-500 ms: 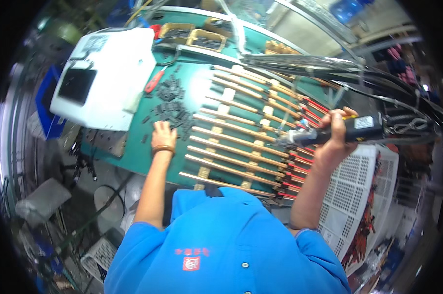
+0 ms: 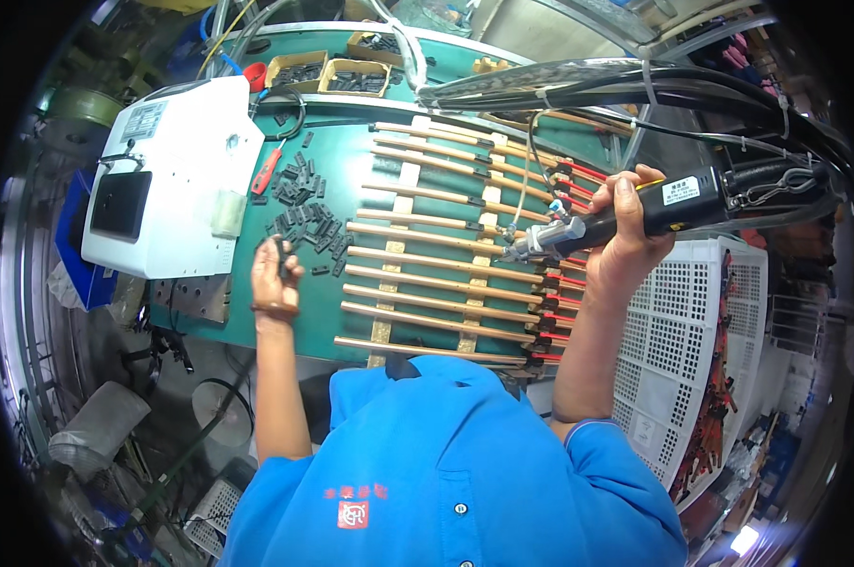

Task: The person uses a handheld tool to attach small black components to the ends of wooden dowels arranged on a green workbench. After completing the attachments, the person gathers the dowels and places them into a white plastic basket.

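Observation:
My left hand is turned palm up beside a loose pile of small black plastic blocks. Its fingers are curled round one black block. My right hand grips a black power screwdriver, with a metal nose and thin hoses. The nose points left, and its tip is over a row of long tan rods. Whether the tip touches a rod I cannot tell. The rods lie side by side on pale slotted strips; their right ends are black and red.
A white machine stands at the left, with a red-handled screwdriver next to it. Boxes of black parts sit at the back. Thick black cables cross at the upper right. White perforated crates stand at the right.
My left hand has lifted off the pile's edge, moved slightly left and turned palm up with a black block. My right hand still holds the power screwdriver over the rods. The view has shifted.

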Demonstrator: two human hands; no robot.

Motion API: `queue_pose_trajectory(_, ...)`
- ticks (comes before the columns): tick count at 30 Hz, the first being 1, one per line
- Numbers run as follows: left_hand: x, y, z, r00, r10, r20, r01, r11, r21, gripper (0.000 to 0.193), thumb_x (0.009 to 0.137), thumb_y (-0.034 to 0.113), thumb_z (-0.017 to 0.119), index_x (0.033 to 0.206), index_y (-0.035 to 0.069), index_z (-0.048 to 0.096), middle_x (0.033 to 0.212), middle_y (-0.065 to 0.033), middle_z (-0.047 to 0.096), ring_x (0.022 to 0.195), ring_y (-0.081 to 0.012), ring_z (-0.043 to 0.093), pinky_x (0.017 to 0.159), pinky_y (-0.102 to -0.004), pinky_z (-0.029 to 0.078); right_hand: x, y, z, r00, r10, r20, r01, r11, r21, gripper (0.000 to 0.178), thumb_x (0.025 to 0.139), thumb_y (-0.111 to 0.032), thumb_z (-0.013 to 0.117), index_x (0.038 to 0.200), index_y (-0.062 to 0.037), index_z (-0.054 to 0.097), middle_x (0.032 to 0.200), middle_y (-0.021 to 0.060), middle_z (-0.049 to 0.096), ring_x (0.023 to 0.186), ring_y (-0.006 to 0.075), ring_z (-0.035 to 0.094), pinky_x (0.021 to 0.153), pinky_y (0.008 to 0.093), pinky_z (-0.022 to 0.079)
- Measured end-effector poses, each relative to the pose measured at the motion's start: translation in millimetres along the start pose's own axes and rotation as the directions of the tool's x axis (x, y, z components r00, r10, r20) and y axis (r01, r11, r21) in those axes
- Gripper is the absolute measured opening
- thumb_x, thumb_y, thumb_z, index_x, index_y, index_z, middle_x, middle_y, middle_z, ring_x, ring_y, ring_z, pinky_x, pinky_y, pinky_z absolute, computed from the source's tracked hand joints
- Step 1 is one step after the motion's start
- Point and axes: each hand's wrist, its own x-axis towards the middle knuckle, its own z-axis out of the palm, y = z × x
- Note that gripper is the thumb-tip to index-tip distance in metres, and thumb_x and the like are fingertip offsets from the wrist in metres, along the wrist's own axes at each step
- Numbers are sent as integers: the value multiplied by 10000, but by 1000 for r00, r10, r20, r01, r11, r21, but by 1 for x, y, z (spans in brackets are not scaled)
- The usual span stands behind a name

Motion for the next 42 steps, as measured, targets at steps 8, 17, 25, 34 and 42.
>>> queue_pose_trajectory(8,-40,-58,26,874,-203,442,463,624,-629,166,917,137,562,1066,72,598,1016,-65,556,859,-148,483,667,-229,455,-3,-2,7,999,34,-5,-34,999,19,272,803,20,607,1064,28,530,812,92,582,636,121,558,582,242,486)
queue_pose_trajectory(17,-6,-51,-33,975,-164,152,223,765,-604,210,930,106,527,1116,18,569,1038,-116,593,935,-183,595,797,-282,538,-6,3,-6,998,58,23,-58,998,3,277,814,4,625,1077,8,537,837,83,566,686,133,544,612,250,489)
queue_pose_trajectory(25,-49,-45,41,930,-321,178,336,940,-62,271,888,23,581,1154,55,539,1020,-75,617,864,-130,625,693,-236,551,-14,8,-7,997,63,42,-64,998,26,267,813,22,615,1069,5,542,839,92,564,691,142,543,611,246,488)
queue_pose_trajectory(34,-49,-80,117,886,-368,282,266,901,343,278,864,95,644,1125,15,593,812,-12,615,643,-58,534,522,-192,429,-9,7,-13,997,69,-28,-69,998,4,268,798,53,600,1052,26,520,802,67,588,652,117,572,646,267,492)
queue_pose_trajectory(42,-16,-136,152,831,-44,554,-457,513,726,237,786,88,684,1022,70,667,896,-74,686,771,-172,652,717,-291,514,-1,17,-15,999,28,-37,-28,999,19,259,790,96,594,1024,10,523,805,49,578,628,102,568,599,235,490)
